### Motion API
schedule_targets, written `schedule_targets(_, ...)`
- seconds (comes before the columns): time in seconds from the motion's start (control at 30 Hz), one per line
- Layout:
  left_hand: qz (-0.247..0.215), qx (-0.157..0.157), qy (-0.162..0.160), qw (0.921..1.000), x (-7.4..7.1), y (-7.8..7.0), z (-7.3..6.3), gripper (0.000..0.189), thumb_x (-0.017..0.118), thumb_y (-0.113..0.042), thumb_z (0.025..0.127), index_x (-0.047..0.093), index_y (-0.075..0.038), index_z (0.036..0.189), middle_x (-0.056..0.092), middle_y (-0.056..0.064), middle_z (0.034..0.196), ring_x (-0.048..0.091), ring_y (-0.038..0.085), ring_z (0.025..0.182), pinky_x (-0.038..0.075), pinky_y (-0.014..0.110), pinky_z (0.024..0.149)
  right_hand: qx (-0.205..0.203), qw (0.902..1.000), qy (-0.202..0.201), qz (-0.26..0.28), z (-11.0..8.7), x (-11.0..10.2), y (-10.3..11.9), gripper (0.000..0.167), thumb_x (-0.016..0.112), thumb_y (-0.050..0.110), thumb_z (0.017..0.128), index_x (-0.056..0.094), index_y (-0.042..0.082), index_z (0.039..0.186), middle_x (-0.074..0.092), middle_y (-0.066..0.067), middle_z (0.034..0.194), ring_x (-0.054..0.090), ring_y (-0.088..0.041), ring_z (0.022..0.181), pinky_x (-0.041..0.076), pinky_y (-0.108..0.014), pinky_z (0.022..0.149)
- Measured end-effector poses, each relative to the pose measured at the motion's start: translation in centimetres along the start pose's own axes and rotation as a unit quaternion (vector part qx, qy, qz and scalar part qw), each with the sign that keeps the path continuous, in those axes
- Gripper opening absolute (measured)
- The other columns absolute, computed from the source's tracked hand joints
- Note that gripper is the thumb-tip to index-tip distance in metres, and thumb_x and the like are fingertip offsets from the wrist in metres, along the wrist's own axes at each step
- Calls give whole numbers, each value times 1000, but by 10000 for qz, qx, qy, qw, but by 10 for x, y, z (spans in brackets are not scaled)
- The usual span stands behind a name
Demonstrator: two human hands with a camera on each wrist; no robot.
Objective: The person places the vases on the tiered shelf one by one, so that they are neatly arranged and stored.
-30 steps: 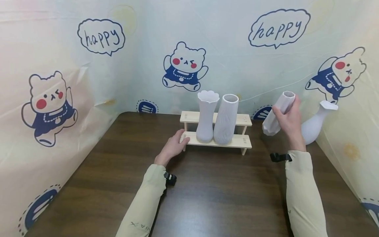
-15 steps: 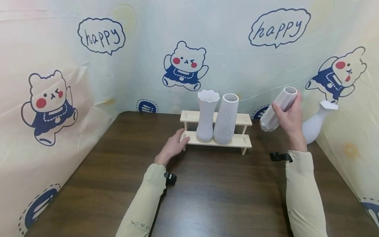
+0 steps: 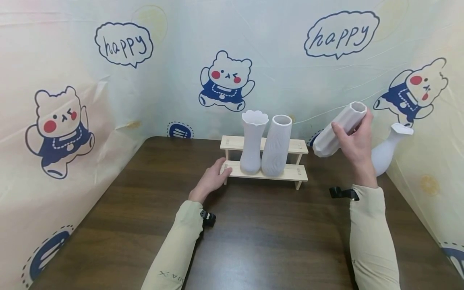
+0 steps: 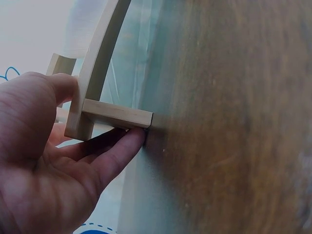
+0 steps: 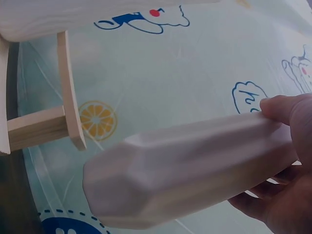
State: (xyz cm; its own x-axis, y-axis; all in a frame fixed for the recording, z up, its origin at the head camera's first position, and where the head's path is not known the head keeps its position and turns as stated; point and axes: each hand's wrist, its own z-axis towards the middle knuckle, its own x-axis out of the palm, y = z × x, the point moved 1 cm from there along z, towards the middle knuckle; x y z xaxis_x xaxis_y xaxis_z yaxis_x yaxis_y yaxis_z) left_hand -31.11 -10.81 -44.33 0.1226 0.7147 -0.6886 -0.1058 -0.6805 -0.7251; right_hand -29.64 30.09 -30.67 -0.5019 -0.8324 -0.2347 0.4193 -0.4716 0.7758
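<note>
Pale blue and cream sheeting [image 3: 174, 60], printed with white bears in navy clothes and "happy" speech bubbles, rises on the left, at the back and on the right of a dark brown wood-grain table [image 3: 253, 241]. From the left, a light khaki sleeve [image 3: 177, 241] with a small black device [image 3: 208, 218] at the cuff leads to the left hand [image 3: 210, 180]. Its thumb lies over the left end of the lower plank of a two-tier pale wooden rack [image 3: 298, 172], with fingers under the plank by the leg, so that end is gripped.

On the rack's lower tier stand a white vase with a scalloped, flaring rim [image 3: 251, 151] and, just right of it, a white tapering vase with a wavy grooved surface [image 3: 276, 149]; whether their bases touch is hard to tell.

Further right, clear of the rack, a white faceted vase [image 3: 333, 137] is held in the air, tilted, mouth up to the right and base down to the left. The right hand [image 3: 357, 147] grips it near the mouth, thumb on one side and fingers curled round the other. Just beyond that hand is a white slender-necked vase with a rounded body [image 3: 385, 155], its lower left side hidden.
</note>
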Motion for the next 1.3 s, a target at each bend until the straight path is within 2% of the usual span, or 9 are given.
schedule_targets(0.1,79,75,-47,9999,0,0,1,66,49,-46,100,28,-13,154,41,12,155,44,31,140,37,53,113,-98,9998,-54,132,0,0,3,71,71,14,86,32,22,145,50,10,116,54,-9,101,52,-24,80)
schedule_targets(0.17,79,72,-61,9999,0,0,1,66,48,-46,100,28,-14,154,40,12,155,43,31,140,37,53,113,-134,9997,-76,213,0,1,4,71,71,13,86,32,20,145,51,10,116,55,-9,100,50,-20,77)
schedule_targets(0.3,57,12,-16,10000,-1,1,0,66,49,-48,100,29,-15,154,40,11,155,42,31,141,36,53,114,-181,9993,-87,301,0,4,8,71,71,12,85,32,20,145,51,9,117,55,-9,101,50,-21,78)
schedule_targets(0.57,85,39,-53,9999,-3,5,-2,67,50,-47,100,28,-14,154,40,12,155,43,32,140,37,54,113,-271,9980,160,556,1,13,14,70,72,9,85,33,17,142,53,7,111,57,-9,96,52,-17,74)
schedule_targets(0.8,-3,34,-12,10000,0,1,0,67,50,-47,99,29,-14,154,41,12,155,43,32,140,37,53,113,-361,9985,364,197,7,16,20,73,72,14,86,30,18,146,51,7,114,56,-9,98,53,-18,76)
schedule_targets(1.0,-58,-16,-53,10000,1,1,-1,66,51,-45,100,29,-14,154,40,12,155,41,32,142,35,54,114,-457,9976,522,63,13,30,26,73,73,14,86,31,15,146,53,6,108,57,-7,92,52,-15,70)
schedule_targets(1.13,-52,-68,-23,10000,0,1,0,66,50,-46,100,28,-16,154,39,11,156,40,31,142,35,54,114,-530,9962,691,-14,16,38,30,72,72,15,87,31,15,146,55,0,112,57,-10,94,54,-21,73)
schedule_targets(1.23,-60,-101,14,9999,0,0,0,66,50,-46,100,27,-17,154,38,10,157,40,31,143,34,55,114,-536,9951,817,-151,18,43,34,74,72,19,87,29,16,148,55,-9,121,56,-16,100,57,-38,82)
schedule_targets(1.3,-69,-106,21,9999,1,0,0,66,50,-46,100,27,-16,154,38,10,157,40,31,143,35,55,114,-545,9941,913,-192,20,46,36,75,72,22,88,28,17,148,55,-14,126,56,-21,104,56,-51,87)
